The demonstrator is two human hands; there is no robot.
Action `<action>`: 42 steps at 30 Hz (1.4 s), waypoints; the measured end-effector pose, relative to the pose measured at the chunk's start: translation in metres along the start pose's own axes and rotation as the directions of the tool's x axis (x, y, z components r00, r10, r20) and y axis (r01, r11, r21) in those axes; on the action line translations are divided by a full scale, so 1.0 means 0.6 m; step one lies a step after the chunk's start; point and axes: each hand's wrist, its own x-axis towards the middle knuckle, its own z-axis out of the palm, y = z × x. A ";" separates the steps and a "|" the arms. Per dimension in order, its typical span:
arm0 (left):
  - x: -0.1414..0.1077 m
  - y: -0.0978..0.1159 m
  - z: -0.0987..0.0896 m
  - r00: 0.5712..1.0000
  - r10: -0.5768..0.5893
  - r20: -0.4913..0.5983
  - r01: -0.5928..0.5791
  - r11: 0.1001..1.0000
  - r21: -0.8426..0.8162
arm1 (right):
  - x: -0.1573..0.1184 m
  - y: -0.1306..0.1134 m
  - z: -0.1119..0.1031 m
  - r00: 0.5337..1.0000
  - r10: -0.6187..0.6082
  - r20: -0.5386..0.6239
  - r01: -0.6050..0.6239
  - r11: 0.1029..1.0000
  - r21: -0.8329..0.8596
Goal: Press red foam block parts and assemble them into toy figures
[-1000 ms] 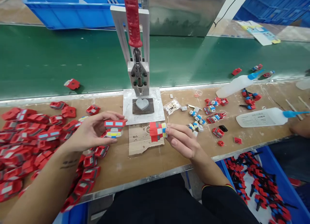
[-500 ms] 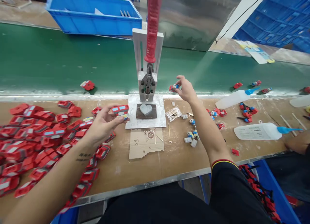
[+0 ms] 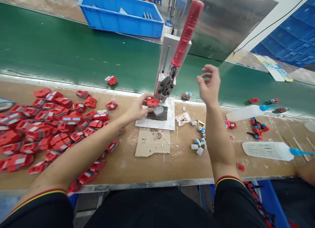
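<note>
My left hand [image 3: 138, 108] grips a red toy car piece [image 3: 153, 102] between thumb and fingers. It holds the piece at the hand press [image 3: 162, 86], just above the grey heart-shaped pad [image 3: 158, 111] on the dark base block. Over the green belt, right of the press's red handle [image 3: 188, 32], my right hand [image 3: 210, 85] is raised with curved fingers apart and nothing in them. A small red toy car with a blue and white top [image 3: 186, 96] rests at the belt's near edge, left of that hand.
A large heap of red car pieces [image 3: 41, 126] covers the table's left side. Small grey and blue parts [image 3: 199, 146] and cotton swabs [image 3: 182, 119] lie right of the press. Two squeeze bottles, one lying nearer [image 3: 268, 150], are farther right. A blue crate [image 3: 123, 19] stands beyond the belt.
My left hand has carried the red car piece right, over to the press pad. My right hand has let go of the small toy car on the belt and lifted away. The view has shifted.
</note>
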 end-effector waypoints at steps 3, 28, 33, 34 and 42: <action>0.015 -0.002 0.018 0.998 0.052 0.034 -0.055 0.995 0.084 | 0.024 -0.107 -0.021 0.979 -0.171 -0.107 0.188 0.966 0.179; 0.012 -0.012 0.058 0.997 0.063 0.043 -0.065 0.997 0.050 | -0.191 -0.259 0.050 0.950 -0.297 -0.097 0.312 0.885 0.345; 0.011 -0.011 0.058 0.994 0.095 0.052 -0.098 0.994 0.045 | -0.212 -0.279 0.048 0.960 0.075 0.271 -0.231 0.760 0.607; 0.011 -0.011 0.057 0.994 0.097 0.058 -0.100 0.994 0.048 | -0.211 -0.285 0.045 0.924 0.107 0.367 -0.328 0.714 0.618; 0.010 -0.013 0.057 0.992 0.108 0.071 -0.114 0.989 0.093 | -0.190 -0.318 0.037 0.709 0.196 0.678 -0.676 0.462 0.574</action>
